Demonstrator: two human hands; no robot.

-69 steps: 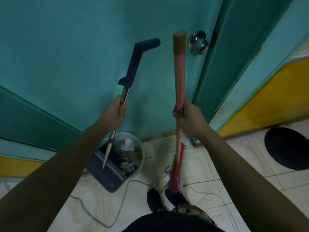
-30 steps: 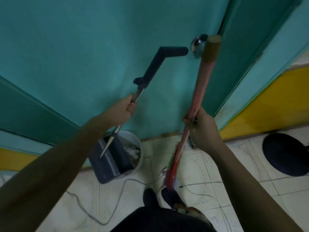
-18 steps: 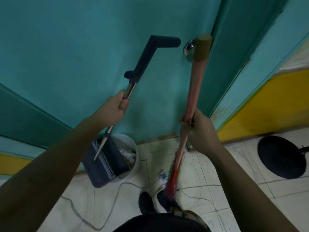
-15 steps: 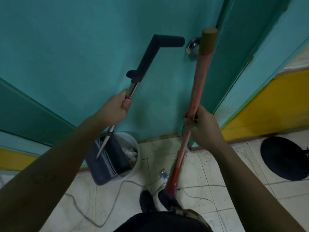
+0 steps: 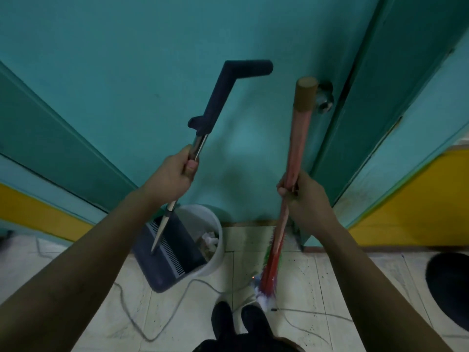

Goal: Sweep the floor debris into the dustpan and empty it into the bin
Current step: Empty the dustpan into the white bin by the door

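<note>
Crowding the far side, teal door (image 5: 152,59), left hand (image 5: 175,174) clenched round dustpan (image 5: 170,250) pole over white bin (image 5: 215,232), right hand (image 5: 302,194) gripping broom (image 5: 297,148), cable (image 5: 157,323) trailing near shoes (image 5: 236,318), open tiles right.

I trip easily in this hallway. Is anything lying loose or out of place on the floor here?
Yes: a thin cord trails loose across the tiles, looping beside the dustpan tipped into the bin and running past the shoes near the broom head.

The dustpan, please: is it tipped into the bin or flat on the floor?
Tipped: the dustpan leans over the white bin's rim.
</note>
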